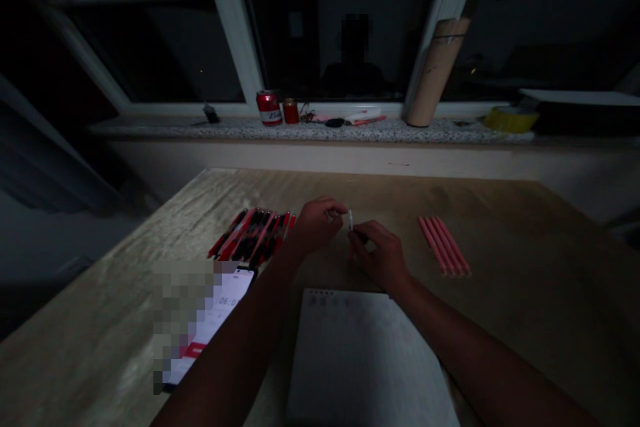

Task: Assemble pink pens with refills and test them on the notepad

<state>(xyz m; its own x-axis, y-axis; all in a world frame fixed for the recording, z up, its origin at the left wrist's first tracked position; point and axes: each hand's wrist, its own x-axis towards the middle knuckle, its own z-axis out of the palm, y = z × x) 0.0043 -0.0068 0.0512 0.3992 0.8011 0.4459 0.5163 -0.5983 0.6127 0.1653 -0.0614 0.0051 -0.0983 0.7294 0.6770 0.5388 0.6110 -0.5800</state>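
Observation:
My right hand [383, 255] pinches a slim pen [351, 220] held upright, with a whitish upper end and a pinkish part lower down. Most of its length is hidden by the fingers. Just left of the pen's top, my left hand [321, 219] has its fingers curled in, the index fingertip close to the pen. Whether something small is between those fingers is too dark to tell. Beside my left wrist lies a row of red, black and pink pens [255, 233]. Several pink pens [444, 245] lie side by side to the right of my right hand.
A spiral notebook [365, 360] lies between my forearms. A phone with a lit timer [220, 320] lies partly under my left forearm. On the sill stand a red can [269, 109], a red jar [291, 111], a cardboard tube [437, 73] and yellow tape [511, 120].

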